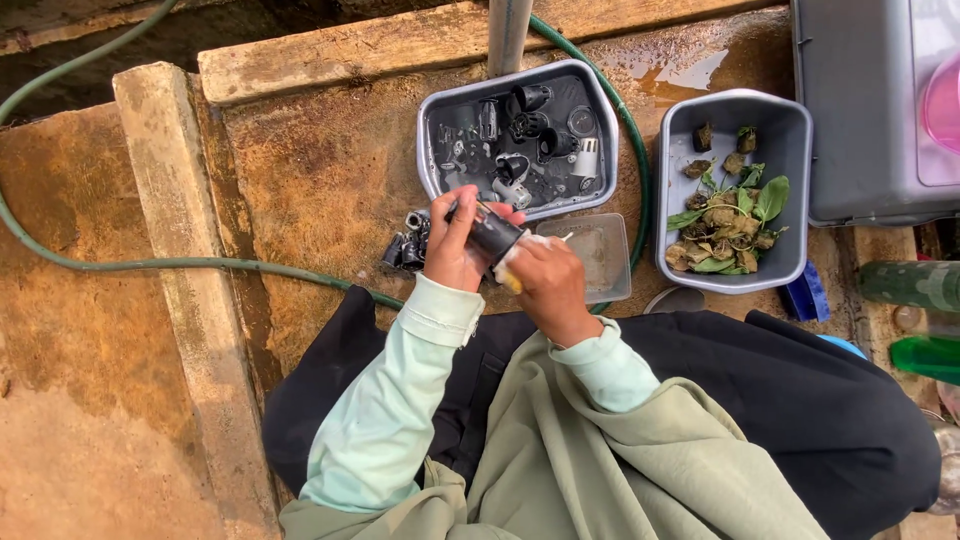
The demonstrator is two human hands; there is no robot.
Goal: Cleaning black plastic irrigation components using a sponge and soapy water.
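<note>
My left hand (455,243) grips a small black plastic cup (493,235) from the side. Against that cup's end, my right hand (548,285) presses a white and yellow cleaning pad (512,262). Both hands are held just in front of a grey tub (588,190) that holds water and several black cups and small parts. A few more black cups (406,247) lie on the wet concrete to the left of my left hand.
A second grey tub (672,180) at the right holds leaves and root plugs. A clear lid (603,258) lies under my right hand. A green hose (180,264) runs across the concrete. A grey box (860,110) stands far right, with green bottles (915,285) below it.
</note>
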